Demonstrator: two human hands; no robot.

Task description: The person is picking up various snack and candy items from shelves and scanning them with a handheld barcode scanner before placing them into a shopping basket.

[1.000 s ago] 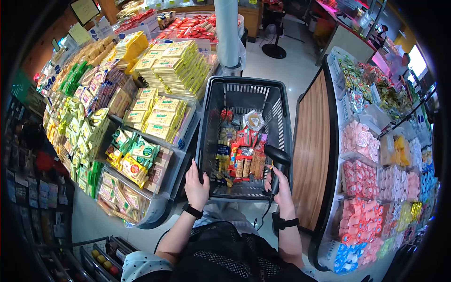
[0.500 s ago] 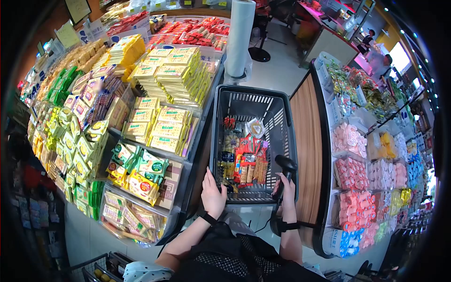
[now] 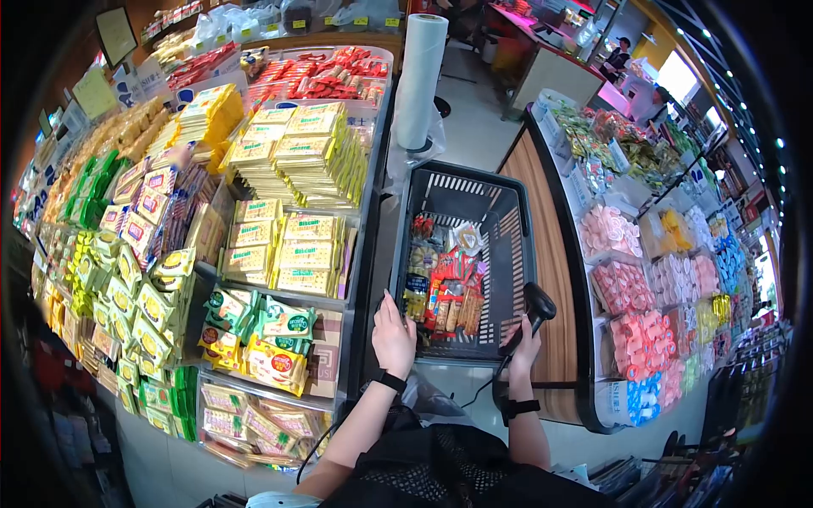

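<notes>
A dark grey shopping basket (image 3: 506, 245) stands between two display shelves, with small packaged snacks (image 3: 450, 292) lying in its left part. My left hand (image 3: 395, 339) is at the basket's near left corner, its fingers stretched forward against the outer side. My right hand (image 3: 522, 350) is wrapped round the handle of a black handheld scanner (image 3: 539, 303) at the basket's near right corner. From the scanner a thin black cable runs down towards my body. Both wrists wear black bands.
To the left are stacked biscuit packs (image 3: 305, 241), green and yellow packets (image 3: 258, 334) and red packets (image 3: 339, 74). A roll of plastic bags (image 3: 422, 85) stands beyond the basket. The right shelf holds pink sweets (image 3: 641, 343). Two people (image 3: 616, 59) are far back by a counter.
The view has shifted, and the basket appears slightly further right. The scanner in my right hand has moved right, its head now over the basket's right edge.
</notes>
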